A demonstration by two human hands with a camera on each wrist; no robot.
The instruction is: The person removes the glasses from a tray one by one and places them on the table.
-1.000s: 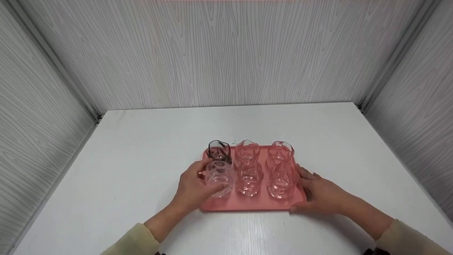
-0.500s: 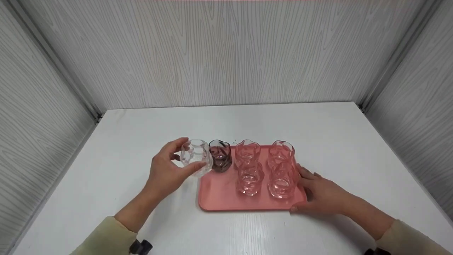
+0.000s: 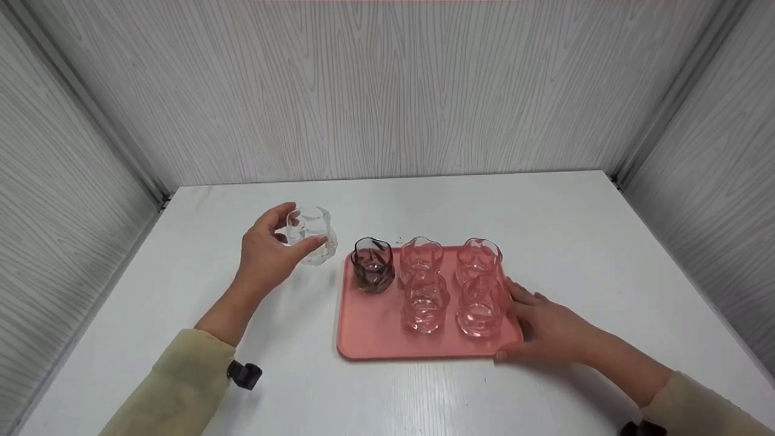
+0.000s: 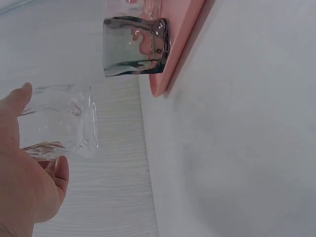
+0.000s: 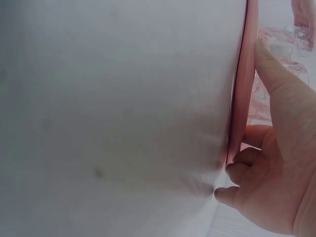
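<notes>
My left hand (image 3: pixel 266 257) grips a clear drinking glass (image 3: pixel 310 223) between thumb and fingers, in the air to the left of the pink tray (image 3: pixel 370 332). The left wrist view shows this glass (image 4: pixel 59 118) with its thick base pointing away from the palm. On the tray's back left stands a smoky grey glass (image 3: pixel 373 266). Several clear glasses stand in two rows on the tray's middle and right, including one at the back right (image 3: pixel 479 259). My right hand (image 3: pixel 554 332) holds the tray's near right corner, thumb on the front edge, fingers along the side.
The tray lies on a white table (image 3: pixel 242 399). Pale wood-grain panels stand behind it (image 3: pixel 387 91) and on both sides. Bare tray surface shows at the front left. A black strap piece (image 3: pixel 244 375) sticks out at the left sleeve.
My left hand has lifted the clear glass from the tray's front left and carried it left and away from me, off the tray. My right hand has stayed at the tray's corner.
</notes>
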